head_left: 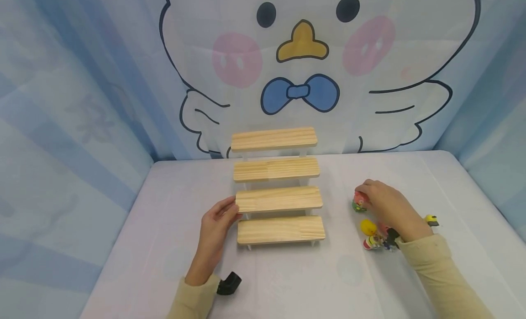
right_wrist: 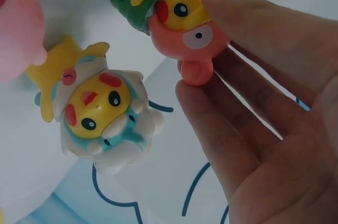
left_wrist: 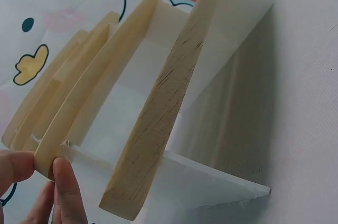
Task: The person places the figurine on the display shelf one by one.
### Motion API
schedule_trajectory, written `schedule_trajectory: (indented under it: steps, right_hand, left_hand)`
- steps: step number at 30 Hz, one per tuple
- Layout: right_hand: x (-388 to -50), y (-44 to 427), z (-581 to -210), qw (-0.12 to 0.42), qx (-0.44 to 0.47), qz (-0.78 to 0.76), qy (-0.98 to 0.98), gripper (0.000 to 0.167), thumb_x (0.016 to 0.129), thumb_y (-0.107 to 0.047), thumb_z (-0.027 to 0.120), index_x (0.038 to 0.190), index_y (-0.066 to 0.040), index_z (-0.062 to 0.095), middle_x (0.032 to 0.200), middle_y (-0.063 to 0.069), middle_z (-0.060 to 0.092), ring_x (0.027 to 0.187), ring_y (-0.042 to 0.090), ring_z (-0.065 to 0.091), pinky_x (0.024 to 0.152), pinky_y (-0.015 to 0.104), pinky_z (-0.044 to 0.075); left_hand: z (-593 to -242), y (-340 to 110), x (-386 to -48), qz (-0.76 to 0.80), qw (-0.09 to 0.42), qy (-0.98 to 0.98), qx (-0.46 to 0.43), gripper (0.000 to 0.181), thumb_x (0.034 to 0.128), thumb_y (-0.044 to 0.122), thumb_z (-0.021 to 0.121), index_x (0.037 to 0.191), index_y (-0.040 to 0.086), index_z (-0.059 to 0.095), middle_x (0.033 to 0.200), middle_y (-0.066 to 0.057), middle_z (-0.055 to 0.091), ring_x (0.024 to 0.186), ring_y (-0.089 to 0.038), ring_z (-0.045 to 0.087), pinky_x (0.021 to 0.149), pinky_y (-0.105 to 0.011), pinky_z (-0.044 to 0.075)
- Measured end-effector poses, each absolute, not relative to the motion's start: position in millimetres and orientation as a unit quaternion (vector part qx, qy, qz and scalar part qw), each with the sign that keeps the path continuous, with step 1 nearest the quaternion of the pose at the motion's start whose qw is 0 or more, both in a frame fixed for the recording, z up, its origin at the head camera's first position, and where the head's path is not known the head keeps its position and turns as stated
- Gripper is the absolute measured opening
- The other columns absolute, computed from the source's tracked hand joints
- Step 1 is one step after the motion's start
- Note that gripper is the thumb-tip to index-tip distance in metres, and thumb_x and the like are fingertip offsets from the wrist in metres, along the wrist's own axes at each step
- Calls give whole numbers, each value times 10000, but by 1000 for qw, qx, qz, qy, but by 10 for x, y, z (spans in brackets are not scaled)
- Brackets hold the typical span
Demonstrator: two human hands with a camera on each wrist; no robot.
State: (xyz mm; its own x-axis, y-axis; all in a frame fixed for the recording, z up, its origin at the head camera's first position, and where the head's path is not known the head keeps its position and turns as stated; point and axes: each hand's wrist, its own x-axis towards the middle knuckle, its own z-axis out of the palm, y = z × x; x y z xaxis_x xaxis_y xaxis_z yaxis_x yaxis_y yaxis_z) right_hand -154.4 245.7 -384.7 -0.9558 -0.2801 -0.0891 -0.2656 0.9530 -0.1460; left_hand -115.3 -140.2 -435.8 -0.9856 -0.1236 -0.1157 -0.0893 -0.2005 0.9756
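Observation:
A stepped wooden display stand (head_left: 281, 229) with several pale boards on white supports stands mid-table. My left hand (head_left: 217, 225) pinches the left end of its second board from the front (left_wrist: 100, 84), thumb on one side and fingers on the other. To the right of the stand, my right hand (head_left: 388, 207) holds a small toy figurine (right_wrist: 185, 39) by its pink hood between thumb and fingers. It has a yellow face and a green spotted lower part. Beside it in the right wrist view lies a yellow figurine in a white and blue hood (right_wrist: 97, 105).
Near the right forearm lie a round yellow toy (head_left: 368, 227), a red and white figurine (head_left: 371, 242) and a yellow and black one (head_left: 431, 220); others are partly hidden. A pink toy (right_wrist: 18, 28) shows in the right wrist view. A printed curtain (head_left: 300, 95) hangs behind the table.

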Motion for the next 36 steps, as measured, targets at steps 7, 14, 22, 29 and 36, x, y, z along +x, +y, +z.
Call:
schedule_trajectory:
  steps: [7, 14, 22, 29, 36]
  right_hand:
    - [-1553, 2462, -3860, 52, -141, -68, 986, 355, 844, -85, 785, 1167, 20, 681, 1060, 167, 658, 927, 310, 606, 926, 538, 545]
    - [-1565, 2465, -3861, 61, -135, -77, 986, 389, 816, -89, 814, 1169, 18, 689, 1054, 155, 660, 921, 304, 608, 922, 527, 550]
    - [-1603, 2466, -3854, 78, -125, -85, 985, 407, 805, -79, 822, 1178, 15, 690, 1066, 153, 653, 929, 309, 612, 923, 534, 550]
    - [-1618, 2466, -3852, 89, -122, -99, 984, 418, 790, -70, 831, 1175, 18, 697, 1103, 168, 651, 943, 310, 608, 918, 533, 552]
    - [-1608, 2482, -3829, 70, -135, -99, 983, 476, 769, -136, 862, 1189, 10, 693, 1090, 150, 652, 936, 286, 595, 909, 520, 556]
  left_hand:
    - [-4358, -1394, -1147, -775, 13, -627, 84, 358, 954, 35, 645, 1298, -44, 587, 1230, -162, 628, 958, -119, 677, 876, -251, 585]
    - [-4368, -1392, -1152, -779, 14, -621, 84, 356, 950, 18, 643, 1296, -45, 586, 1209, -143, 637, 961, -120, 677, 877, -253, 586]
    - [-4379, -1391, -1153, -785, 16, -613, 83, 371, 942, 40, 664, 1294, -49, 588, 1188, -127, 650, 957, -128, 682, 875, -256, 587]
    - [-4384, -1389, -1156, -785, 15, -614, 81, 381, 942, 69, 676, 1295, -46, 590, 1195, -131, 648, 974, -127, 678, 881, -250, 583]
    - [-4377, -1387, -1153, -787, 17, -611, 82, 372, 944, 54, 668, 1292, -49, 588, 1173, -113, 653, 965, -124, 678, 874, -248, 585]
